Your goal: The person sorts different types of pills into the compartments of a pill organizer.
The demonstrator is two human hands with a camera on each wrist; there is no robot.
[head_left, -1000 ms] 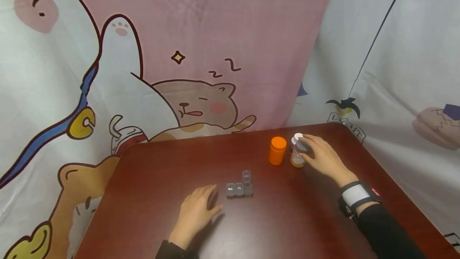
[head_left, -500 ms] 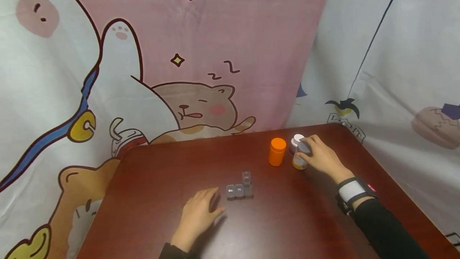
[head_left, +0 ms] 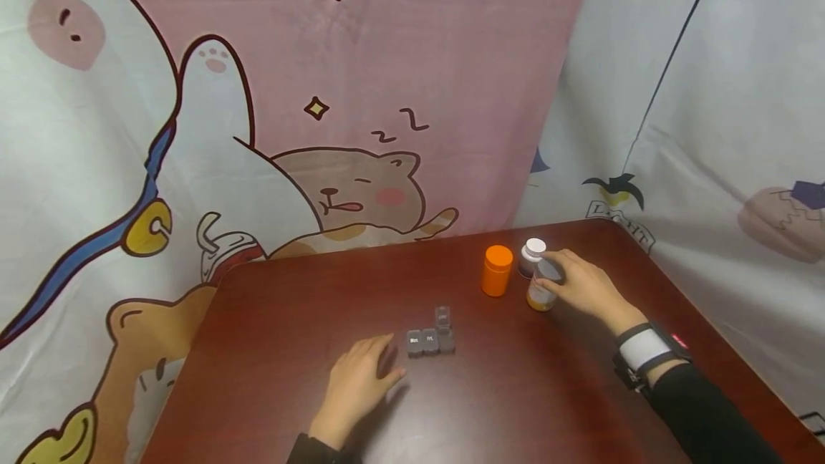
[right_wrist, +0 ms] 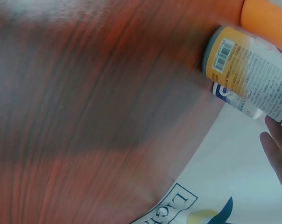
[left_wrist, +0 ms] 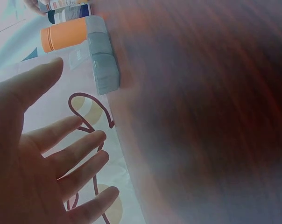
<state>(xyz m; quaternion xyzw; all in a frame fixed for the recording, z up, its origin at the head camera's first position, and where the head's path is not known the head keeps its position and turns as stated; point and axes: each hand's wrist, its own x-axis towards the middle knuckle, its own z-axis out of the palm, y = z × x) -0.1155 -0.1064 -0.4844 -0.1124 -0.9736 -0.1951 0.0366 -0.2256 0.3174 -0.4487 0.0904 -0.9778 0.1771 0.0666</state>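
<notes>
The right hand (head_left: 589, 292) reaches over the back right part of the desk (head_left: 290, 306), its thumb and fingers pinching the grey cap of a bottle (head_left: 540, 296) with a white and yellow label. The right wrist view shows a barcode and rows of small print on that label. Whether the bottle's base touches the desk or sits slightly above it, I cannot tell for certain from these angles.

Just behind this bottle stands a white-capped bottle (head_left: 531, 258), upright and partly covered by the first one in the right wrist view. To the left of both, an orange bottle (head_left: 497, 271) with an orange lid stands upright, near them.

Nearer the middle of the desk lies a small grey pillbox (head_left: 430, 341) with three compartments in a row. The lid of its rightmost compartment stands raised, while the other two lids are down and carry pale lettering.

The left hand (head_left: 354, 385) is just beside the pillbox on its left, apart from it. In the left wrist view its fingers are spread and loosely bent, gripping nothing.

A dark sleeve (head_left: 705, 414) covers the right forearm, and a printed cloth (head_left: 464, 56) with cartoon animals hangs behind the desk.
</notes>
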